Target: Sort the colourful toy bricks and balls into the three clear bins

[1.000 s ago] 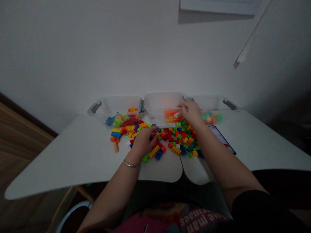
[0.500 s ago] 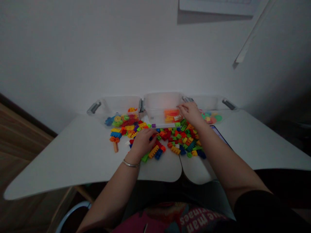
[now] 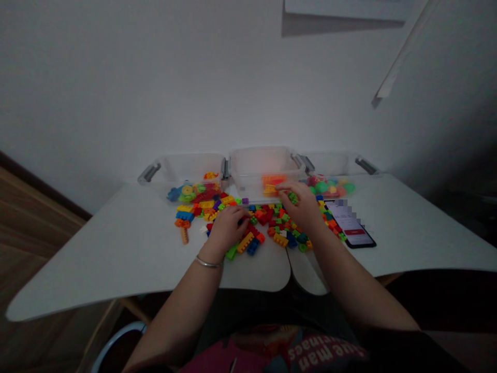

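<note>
A heap of small coloured building bricks (image 3: 272,225) lies on the white table (image 3: 116,254) in front of me. My left hand (image 3: 227,228) rests palm down on the left part of the heap, fingers curled over some bricks. My right hand (image 3: 301,204) hovers over the right part, fingers bent, with a small green brick (image 3: 293,197) at its fingertips. Just beyond stands a clear middle bin (image 3: 260,173) holding orange bricks (image 3: 272,182).
A clear left bin (image 3: 182,173) holds mixed round pieces, and a clear right bin (image 3: 337,173) holds green and red discs. A phone (image 3: 349,225) with a lit screen lies right of the heap. The wall is close behind the bins.
My right hand has come back from the middle bin toward me and down onto the brick heap, uncovering the phone. My left hand has stayed on the heap.
</note>
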A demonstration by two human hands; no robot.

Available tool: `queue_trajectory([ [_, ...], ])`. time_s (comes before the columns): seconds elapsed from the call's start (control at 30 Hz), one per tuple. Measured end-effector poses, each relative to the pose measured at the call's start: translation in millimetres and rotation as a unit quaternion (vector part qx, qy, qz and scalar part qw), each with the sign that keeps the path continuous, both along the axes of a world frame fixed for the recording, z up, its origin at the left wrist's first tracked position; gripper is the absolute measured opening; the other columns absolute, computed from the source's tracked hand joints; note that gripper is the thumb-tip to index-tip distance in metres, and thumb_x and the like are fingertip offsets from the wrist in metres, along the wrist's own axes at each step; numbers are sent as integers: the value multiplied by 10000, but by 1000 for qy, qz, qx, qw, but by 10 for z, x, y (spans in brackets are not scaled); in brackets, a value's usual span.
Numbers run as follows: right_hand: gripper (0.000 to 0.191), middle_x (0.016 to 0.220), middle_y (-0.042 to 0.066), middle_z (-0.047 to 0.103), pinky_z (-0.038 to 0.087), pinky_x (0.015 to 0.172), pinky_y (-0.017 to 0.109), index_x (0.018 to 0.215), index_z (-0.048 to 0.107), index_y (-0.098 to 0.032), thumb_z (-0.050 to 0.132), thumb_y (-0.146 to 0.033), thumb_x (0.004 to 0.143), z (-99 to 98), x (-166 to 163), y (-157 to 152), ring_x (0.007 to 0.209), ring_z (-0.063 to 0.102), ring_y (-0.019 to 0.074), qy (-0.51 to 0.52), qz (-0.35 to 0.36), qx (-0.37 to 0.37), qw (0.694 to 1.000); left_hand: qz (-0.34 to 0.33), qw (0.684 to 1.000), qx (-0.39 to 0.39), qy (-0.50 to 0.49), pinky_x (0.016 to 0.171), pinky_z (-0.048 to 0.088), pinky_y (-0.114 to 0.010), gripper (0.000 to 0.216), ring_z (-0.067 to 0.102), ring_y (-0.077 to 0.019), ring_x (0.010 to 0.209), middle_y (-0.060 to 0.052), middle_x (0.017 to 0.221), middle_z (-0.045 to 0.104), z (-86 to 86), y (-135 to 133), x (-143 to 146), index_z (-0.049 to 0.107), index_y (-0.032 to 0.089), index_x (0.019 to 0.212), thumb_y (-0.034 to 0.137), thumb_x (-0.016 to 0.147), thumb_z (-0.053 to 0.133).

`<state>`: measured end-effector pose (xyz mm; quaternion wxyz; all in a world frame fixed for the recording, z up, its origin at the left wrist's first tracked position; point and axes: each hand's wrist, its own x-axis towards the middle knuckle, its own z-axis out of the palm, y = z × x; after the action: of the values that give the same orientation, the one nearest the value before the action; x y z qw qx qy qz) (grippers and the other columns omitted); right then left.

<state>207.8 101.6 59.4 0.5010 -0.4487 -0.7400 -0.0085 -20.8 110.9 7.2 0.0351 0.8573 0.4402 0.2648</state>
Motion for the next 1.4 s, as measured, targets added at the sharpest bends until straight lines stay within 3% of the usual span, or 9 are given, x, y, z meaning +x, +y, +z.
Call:
queue_trajectory([
  [0.17, 165, 1022, 61, 721, 451, 938, 401, 963, 683, -206, 558, -204, 855, -396, -134, -114, 983, 624, 231, -92, 19, -80, 992, -1, 1000, 4, 2, 856, 490, -412, 157, 606, -218, 906, -82, 951, 680, 1, 1, 17, 684, 187, 914, 240, 896, 537],
  [0.3, 175, 1041, 72, 710, 419, 984, 421, 978, 695, -193, 585, -218, 844, -527, -160, -173, 1024, 581, 252, -166, -16, -93, 982, -7, 1000, 10, -2, 876, 491, -422, 146, 612, -221, 925, -78, 969, 687, -18, 10, 18, 687, 191, 927, 228, 884, 553],
  [0.5, 195, 1020, 77, 701, 324, 1089, 471, 983, 700, -192, 608, -232, 816, -578, -141, -183, 1056, 547, 267, -203, -80, -117, 969, -32, 999, 17, -20, 953, 470, -453, 141, 590, -245, 1066, -90, 1149, 643, -66, 9, 10, 697, 202, 951, 220, 842, 609],
  [0.77, 220, 1089, 82, 690, 291, 1108, 514, 1003, 708, -215, 614, -311, 828, -619, -206, -129, 1097, 540, 280, -202, -68, -123, 969, -54, 998, 15, -6, 956, 470, -460, 125, 578, -244, 1074, -78, 1143, 626, -78, 13, 2, 695, 214, 921, 222, 812, 636],
  [1.13, 193, 1049, 104, 682, 364, 1027, 481, 937, 703, -204, 624, -348, 836, -554, -315, -123, 1055, 539, 288, -212, -103, -131, 963, -51, 999, 7, 0, 963, 465, -468, 120, 579, -241, 1071, -75, 1135, 632, -81, 11, 11, 695, 219, 933, 224, 832, 631],
  [1.4, 262, 1085, 109, 685, 351, 1043, 480, 942, 731, -181, 612, -391, 841, -575, -344, -98, 1081, 530, 298, -230, -114, -135, 957, -47, 999, -4, 4, 973, 454, -469, 121, 574, -241, 1089, -74, 1135, 636, -70, 10, 15, 694, 218, 936, 232, 843, 618],
])
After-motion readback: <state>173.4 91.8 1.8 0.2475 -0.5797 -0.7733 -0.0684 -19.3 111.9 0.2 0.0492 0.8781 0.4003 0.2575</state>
